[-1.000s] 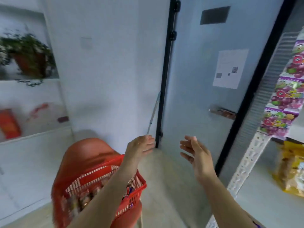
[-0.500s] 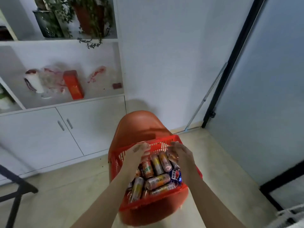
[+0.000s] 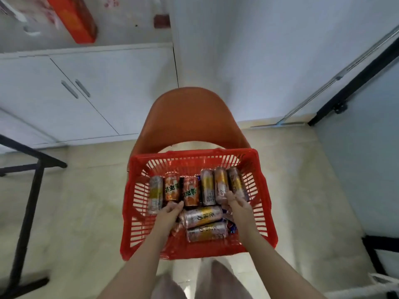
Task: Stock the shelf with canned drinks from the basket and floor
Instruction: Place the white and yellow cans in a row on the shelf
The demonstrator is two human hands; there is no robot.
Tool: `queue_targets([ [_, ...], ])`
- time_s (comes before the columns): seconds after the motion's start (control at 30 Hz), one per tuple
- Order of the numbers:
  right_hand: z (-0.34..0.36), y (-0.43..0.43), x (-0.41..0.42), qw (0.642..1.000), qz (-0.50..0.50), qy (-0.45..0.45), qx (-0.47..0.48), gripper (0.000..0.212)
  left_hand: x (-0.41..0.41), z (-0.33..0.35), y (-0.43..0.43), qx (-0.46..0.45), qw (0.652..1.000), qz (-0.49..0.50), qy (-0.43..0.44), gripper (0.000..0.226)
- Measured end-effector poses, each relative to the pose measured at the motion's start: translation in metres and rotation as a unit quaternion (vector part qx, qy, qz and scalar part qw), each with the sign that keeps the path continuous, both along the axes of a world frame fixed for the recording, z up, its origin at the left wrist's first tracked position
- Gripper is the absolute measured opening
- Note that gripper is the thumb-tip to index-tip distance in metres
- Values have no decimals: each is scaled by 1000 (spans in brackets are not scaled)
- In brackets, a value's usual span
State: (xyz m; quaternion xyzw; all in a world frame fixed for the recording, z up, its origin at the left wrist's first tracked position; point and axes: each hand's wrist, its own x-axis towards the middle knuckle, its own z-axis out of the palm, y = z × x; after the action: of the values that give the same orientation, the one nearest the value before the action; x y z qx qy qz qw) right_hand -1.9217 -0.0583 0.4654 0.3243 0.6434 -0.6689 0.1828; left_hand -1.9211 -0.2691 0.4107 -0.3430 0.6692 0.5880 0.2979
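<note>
Head view shows eight cans in one basket.

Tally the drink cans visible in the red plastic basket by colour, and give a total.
Slim silver-and-gold drink cans: 6
Short orange drink cans: 2
Blue-wrapped items: mostly hidden, cannot count
Total clearly visible cans: 8

Red slatted plastic basket at lower centre, drink cans lying on their sides inside, six in a far row, two silver-and-gold ones crosswise nearer
</note>
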Motion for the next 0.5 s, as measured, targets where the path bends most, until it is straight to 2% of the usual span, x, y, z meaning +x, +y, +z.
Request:
queue_targets([
  [0.1, -31, 8, -4, 999, 2, -44, -10, 30, 2, -30, 13, -7, 999, -26, -34, 67],
  [0.2, -52, 11, -7, 997, 7, -72, -11, 28, 14, -82, 18, -5, 996, -15, -86, 111],
  [0.27, -63, 11, -9, 996, 6, -85, -14, 28, 28, -137, 12, 1, 995, 5, -100, 118],
  [0.33, -69, 12, -11, 995, 7, -98, -17, 23, 21, -122, 16, -18, 995, 26, -98, 111],
  [0.43, -73, 12, -11, 993, 19, -116, -22, 25, 3, -66, 31, -60, 995, -6, -86, 70],
  [0.5, -69, 11, -13, 993, 23, -115, -25, 27, -4, -54, 31, -81, 994, -39, -62, 55],
])
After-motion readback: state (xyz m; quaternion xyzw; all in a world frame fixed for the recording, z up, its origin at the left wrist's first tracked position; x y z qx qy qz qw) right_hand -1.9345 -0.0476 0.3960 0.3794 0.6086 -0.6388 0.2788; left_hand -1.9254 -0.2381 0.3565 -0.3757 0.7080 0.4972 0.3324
